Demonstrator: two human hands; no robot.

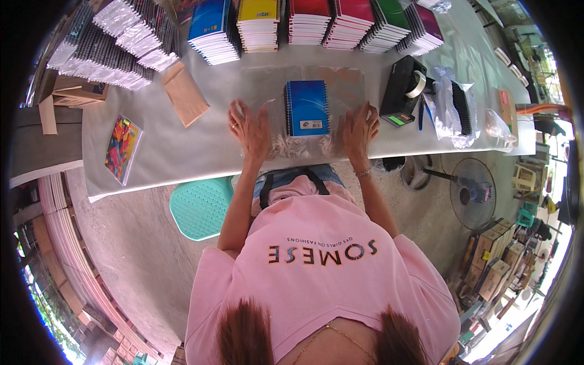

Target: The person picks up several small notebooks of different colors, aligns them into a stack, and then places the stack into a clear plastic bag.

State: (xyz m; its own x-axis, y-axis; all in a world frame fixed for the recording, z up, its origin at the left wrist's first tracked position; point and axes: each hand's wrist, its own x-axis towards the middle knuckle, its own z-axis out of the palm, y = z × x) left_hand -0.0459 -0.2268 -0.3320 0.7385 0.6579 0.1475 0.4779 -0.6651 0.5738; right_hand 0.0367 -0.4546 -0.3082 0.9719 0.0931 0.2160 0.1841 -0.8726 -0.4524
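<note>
**Notebook on a clear sheet: slipping and creasing are the risks**

Notebook (307,108), blue, spiral-bound and rectangular, lies flat on a clear plastic sheet (340,82) at the near middle of the surface (182,152). Left hand (249,129) and right hand (359,131) press flat beside it, fingers spread, holding nothing. The film looks thin, glossy and slippery; uneven pressure could crease it or let the notebook skid askew, and the crumpled near edge could bunch. A black tape dispenser (403,88) stands to the right; stiff, coloured notebook stacks (316,24) line the far edge; a matte brown envelope (184,93) lies left.
</note>
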